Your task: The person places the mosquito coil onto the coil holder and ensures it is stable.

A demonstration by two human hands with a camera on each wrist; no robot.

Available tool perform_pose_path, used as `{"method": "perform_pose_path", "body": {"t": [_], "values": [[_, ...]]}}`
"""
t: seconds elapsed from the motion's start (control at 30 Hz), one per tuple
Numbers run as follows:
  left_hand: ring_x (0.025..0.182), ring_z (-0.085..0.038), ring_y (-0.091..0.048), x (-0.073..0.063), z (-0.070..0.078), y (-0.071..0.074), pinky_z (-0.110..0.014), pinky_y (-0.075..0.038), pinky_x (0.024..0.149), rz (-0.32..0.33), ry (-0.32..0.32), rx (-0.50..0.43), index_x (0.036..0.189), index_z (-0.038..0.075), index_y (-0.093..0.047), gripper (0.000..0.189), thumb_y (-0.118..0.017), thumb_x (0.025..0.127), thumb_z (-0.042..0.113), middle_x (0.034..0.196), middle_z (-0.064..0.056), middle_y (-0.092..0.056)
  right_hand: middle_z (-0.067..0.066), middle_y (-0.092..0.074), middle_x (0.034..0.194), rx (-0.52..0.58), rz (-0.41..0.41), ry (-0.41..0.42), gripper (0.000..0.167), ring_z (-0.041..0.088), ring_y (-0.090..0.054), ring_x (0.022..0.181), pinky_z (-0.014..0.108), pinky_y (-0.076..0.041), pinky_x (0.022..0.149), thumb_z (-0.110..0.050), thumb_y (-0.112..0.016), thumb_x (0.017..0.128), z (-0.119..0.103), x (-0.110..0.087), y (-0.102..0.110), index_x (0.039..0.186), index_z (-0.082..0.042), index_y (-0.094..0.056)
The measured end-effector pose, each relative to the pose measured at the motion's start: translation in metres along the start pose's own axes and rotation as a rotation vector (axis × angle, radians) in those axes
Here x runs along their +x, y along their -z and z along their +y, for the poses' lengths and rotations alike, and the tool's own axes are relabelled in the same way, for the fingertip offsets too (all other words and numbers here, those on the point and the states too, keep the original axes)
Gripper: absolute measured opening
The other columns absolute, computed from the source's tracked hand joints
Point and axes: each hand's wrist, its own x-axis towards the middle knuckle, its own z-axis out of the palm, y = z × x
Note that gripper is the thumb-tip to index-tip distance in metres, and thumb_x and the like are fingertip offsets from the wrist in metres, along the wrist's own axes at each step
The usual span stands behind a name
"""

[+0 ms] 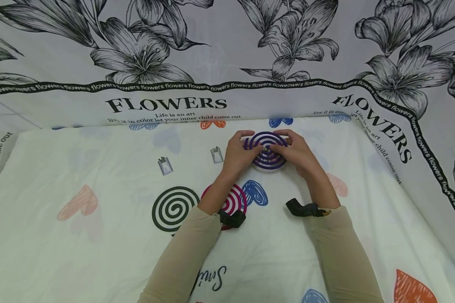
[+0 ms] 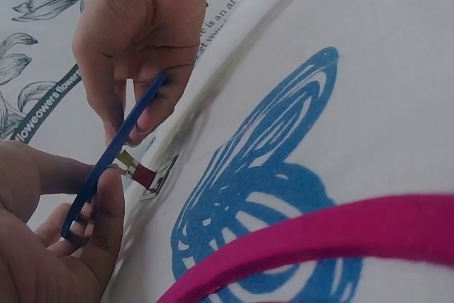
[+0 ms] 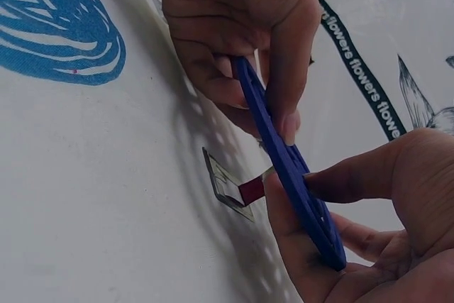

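A broad stretch of white cloth (image 1: 110, 252) is spread to the left of the dark green coil (image 1: 154, 210), and a narrower strip is left between the purple coil (image 3: 287, 168) and the table's far edge, where a flower-printed sheet (image 1: 273, 94) is met. Above the cloth, the purple coil is pinched at its left side by the left hand (image 1: 240, 152) and at its right side by the right hand (image 1: 295, 150), both thumbs being brought near its centre. To the left, two small metal stands, the nearer (image 1: 165, 166) and the farther (image 1: 217, 155), are laid well apart. The pink coil (image 2: 383, 221) is partly covered by the left forearm and the black wrist mount (image 1: 233, 219); the green coil's lower right edge is overlapped by the sleeve (image 1: 191, 248). Beneath the purple coil a metal frame (image 3: 215, 175) with a dark red tab is seen, though its join is hidden by fingers. The coils are flat, matte spirals; the frame is thin and rectangular, and the cloth is printed with scribbled hearts.
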Motion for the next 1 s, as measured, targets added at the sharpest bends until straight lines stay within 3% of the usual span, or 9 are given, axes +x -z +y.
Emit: {"method": "perform_pose_path", "body": {"t": [0.77,1.0], "values": [[0.142,-0.033,-0.059,0.0001,-0.0007,-0.0024,-0.044,-0.052,0.117,-0.003,0.014,0.039,0.144,0.015,-0.06,0.05,-0.078,0.097,0.022,0.152,-0.014,-0.06,0.026,-0.053,0.147,-0.002,0.006,-0.014,0.06,0.039,-0.059,0.129,0.051,-0.052,0.117,-0.02,-0.066,0.103,0.0025,0.0016,-0.0012,0.159,-0.015,-0.045],[0.137,-0.031,-0.062,0.0004,-0.0022,-0.0011,-0.043,-0.054,0.116,-0.024,-0.024,0.111,0.147,0.016,-0.057,0.055,-0.078,0.096,0.023,0.146,-0.015,-0.064,0.026,-0.052,0.148,-0.053,0.053,0.045,0.063,0.039,-0.056,0.131,0.052,-0.053,0.115,-0.02,-0.071,0.1,0.0026,-0.0003,0.0011,0.158,-0.013,-0.047]]}}
